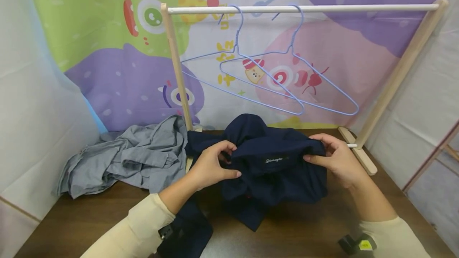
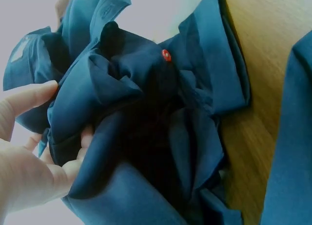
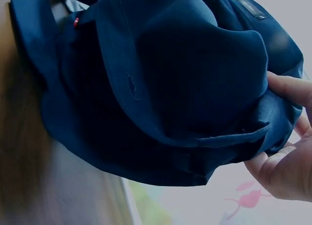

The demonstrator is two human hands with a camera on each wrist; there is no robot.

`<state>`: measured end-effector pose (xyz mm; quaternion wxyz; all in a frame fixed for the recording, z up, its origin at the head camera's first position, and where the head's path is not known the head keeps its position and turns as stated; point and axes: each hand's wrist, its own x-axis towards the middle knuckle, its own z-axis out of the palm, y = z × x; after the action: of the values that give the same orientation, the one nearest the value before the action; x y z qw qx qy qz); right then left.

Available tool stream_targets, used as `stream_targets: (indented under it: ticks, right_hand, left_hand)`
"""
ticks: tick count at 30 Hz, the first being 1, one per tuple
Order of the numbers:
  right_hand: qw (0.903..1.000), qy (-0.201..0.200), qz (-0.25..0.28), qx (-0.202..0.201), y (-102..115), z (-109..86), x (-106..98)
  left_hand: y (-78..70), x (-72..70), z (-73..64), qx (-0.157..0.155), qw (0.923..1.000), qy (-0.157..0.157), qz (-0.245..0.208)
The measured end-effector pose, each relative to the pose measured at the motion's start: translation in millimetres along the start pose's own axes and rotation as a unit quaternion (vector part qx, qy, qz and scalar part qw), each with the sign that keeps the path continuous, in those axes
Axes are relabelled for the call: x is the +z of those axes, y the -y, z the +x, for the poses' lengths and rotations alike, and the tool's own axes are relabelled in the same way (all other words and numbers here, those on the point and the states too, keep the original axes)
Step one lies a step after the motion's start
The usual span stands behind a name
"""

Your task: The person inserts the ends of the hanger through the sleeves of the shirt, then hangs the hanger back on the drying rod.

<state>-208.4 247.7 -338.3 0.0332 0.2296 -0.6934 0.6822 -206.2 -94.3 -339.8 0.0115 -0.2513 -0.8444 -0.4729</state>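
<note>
A navy shirt [image 1: 279, 186] is bunched up above the brown table, with a small pale label inside its neck area. My left hand [image 1: 213, 164] grips the cloth on the left of the label. In the left wrist view, the left thumb [image 2: 36, 96] lies on the near side of the fold while other fingers go behind it. On the opposite side my right hand [image 1: 338, 158] pinches the shirt between thumb and fingers. A buttonhole [image 3: 131, 86] shows along the shirt's edge in the right wrist view. Near the hem is a small red spot [image 2: 166, 55].
Crumpled grey clothing [image 1: 143, 158] lies on the table [image 1: 118, 222] at the left. Behind the shirt stands a wooden rack with a white rail [image 1: 340, 8]. Two blue wire hangers [image 1: 236, 51] hang from it, overlapping. A patterned cloth [image 1: 132, 75] covers the back.
</note>
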Motion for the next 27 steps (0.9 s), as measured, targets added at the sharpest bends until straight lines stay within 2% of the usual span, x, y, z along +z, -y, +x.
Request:
stream_targets:
  ticks: [4, 9, 15, 20, 23, 27]
  right_hand:
    - [0.9995, 0.002, -0.033, 0.002, 2, 1.8, -3]
    - [0.9954, -0.005, -0.093, 0.021, -4, 8.6, -3]
    - [0.9885, -0.006, -0.141, 0.055, -23, 19.1, 2]
    - [0.9837, 0.005, -0.163, 0.076, -43, 25.9, 9]
    - [0.9776, 0.016, -0.192, 0.084, -54, 29.2, 10]
    - [0.9619, 0.031, -0.255, 0.094, -67, 31.2, 11]
  left_hand:
    - [2.3, -2.4, 2.0, -0.011, 0.9999, -0.012, 0.000]
    - [8.7, -8.5, 5.6, -0.046, 0.9985, -0.028, -0.007]
    - [23.7, -18.1, 7.9, -0.086, 0.9951, -0.042, -0.024]
    - [38.6, -23.5, 8.5, -0.112, 0.9925, -0.046, -0.014]
    - [51.2, -26.0, 10.1, -0.133, 0.9901, -0.046, 0.006]
    - [66.9, -29.2, 11.6, -0.152, 0.9871, -0.035, 0.036]
